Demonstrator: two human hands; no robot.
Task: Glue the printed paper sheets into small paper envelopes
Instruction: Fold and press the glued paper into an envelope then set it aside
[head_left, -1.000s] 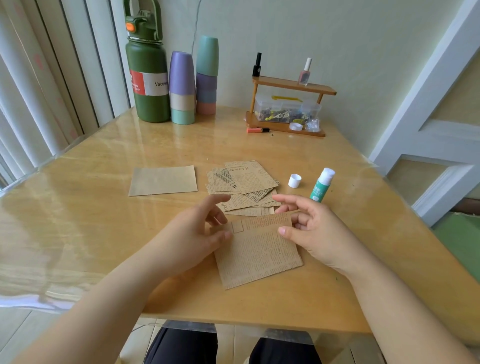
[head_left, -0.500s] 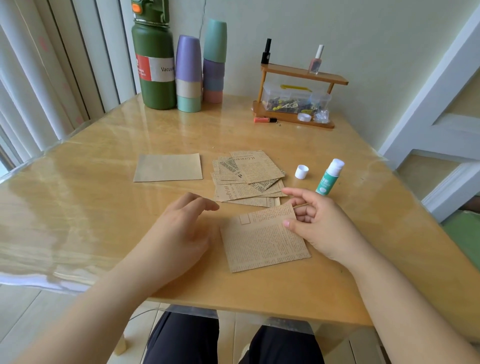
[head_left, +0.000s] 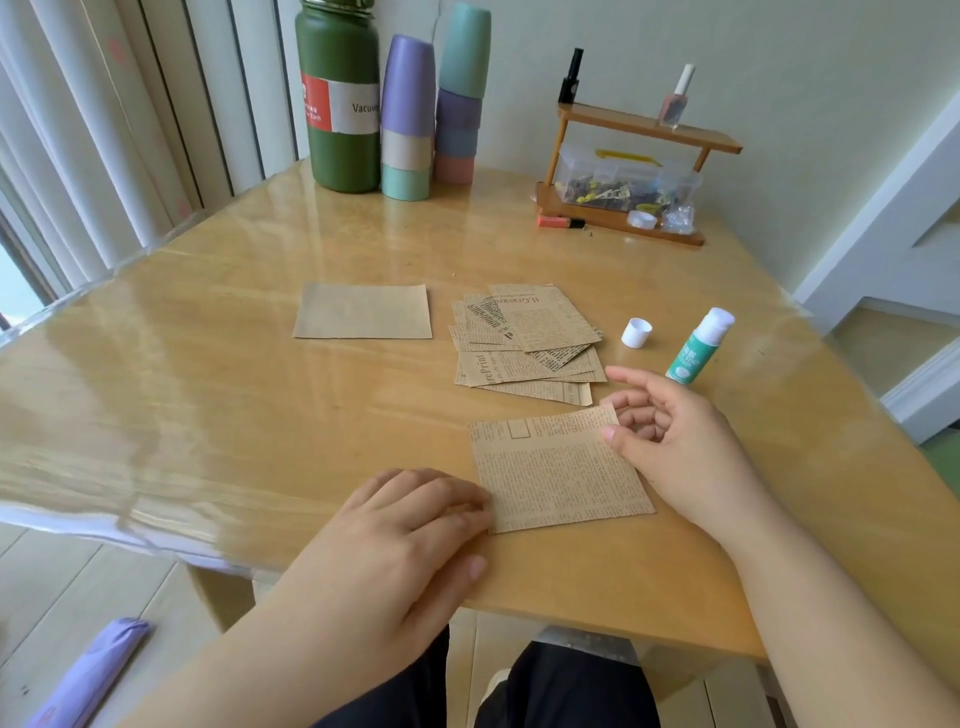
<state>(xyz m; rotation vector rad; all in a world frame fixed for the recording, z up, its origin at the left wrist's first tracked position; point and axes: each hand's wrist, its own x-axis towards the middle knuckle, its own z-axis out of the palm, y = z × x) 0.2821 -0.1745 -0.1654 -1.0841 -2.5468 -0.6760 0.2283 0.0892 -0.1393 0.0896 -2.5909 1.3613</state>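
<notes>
A printed brown paper sheet (head_left: 556, 473) lies flat near the table's front edge. My left hand (head_left: 410, 535) rests flat on the table, its fingertips touching the sheet's lower left edge. My right hand (head_left: 680, 447) lies at the sheet's upper right corner; the thumb touches the paper's edge and the other fingers are loosely curled above the table. Behind the sheet is a fanned pile of several printed sheets (head_left: 524, 338). A plain brown folded paper (head_left: 363, 312) lies to the left of the pile. An uncapped glue stick (head_left: 696, 353) lies to the right, its white cap (head_left: 636, 332) beside it.
On the wooden table (head_left: 208, 395), a green bottle (head_left: 340, 104) and stacked pastel cups (head_left: 408, 119) stand at the back. A small wooden shelf (head_left: 639, 171) with nail polish and a clear box stands at the back right, an orange tube (head_left: 558, 222) in front of it. A purple object (head_left: 88, 675) lies on the floor.
My left hand has drawn back from the sheet's upper left to its lower left edge. The sheet has turned squarer to me. My right hand stays at the right corner.
</notes>
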